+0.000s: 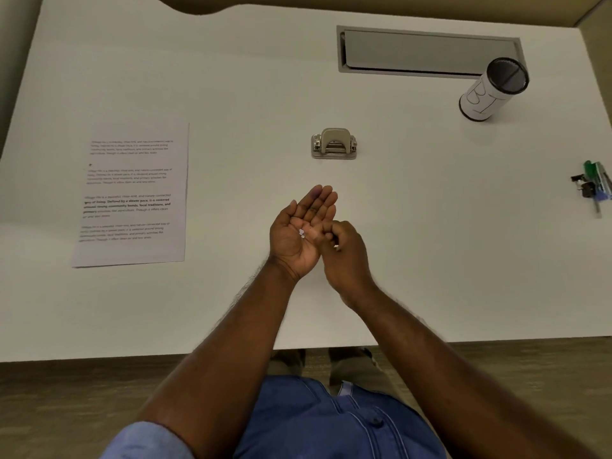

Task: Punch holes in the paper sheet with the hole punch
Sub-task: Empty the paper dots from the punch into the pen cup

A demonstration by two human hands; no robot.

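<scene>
- A person stands at a white desk (231, 94), both bare forearms reaching out over its near edge.
- The left hand (299, 233) lies palm up, fingers nearly straight and together, cupping a few small white paper dots (301, 233) in the hollow of the palm.
- The right hand (344, 253) sits just beside it, knuckles up, its fingers curled in towards the left palm's edge; a small white speck shows at the fingertips, but whether it is pinched cannot be told.
- The hole punch (333, 144), beige with metal fittings, stands alone on the desk beyond the hands, touched by neither.
- The paper sheet (132, 197) lies flat well to the left, printed with four short paragraphs; most text is blurred, though bold words in the third read "community bonds, local traditions".
- A cylindrical holder (493, 89), wrapped in white paper with hand-drawn marks, stands by a recessed cable tray (427, 51); pens and clips (594, 183) lie at the right edge.
</scene>
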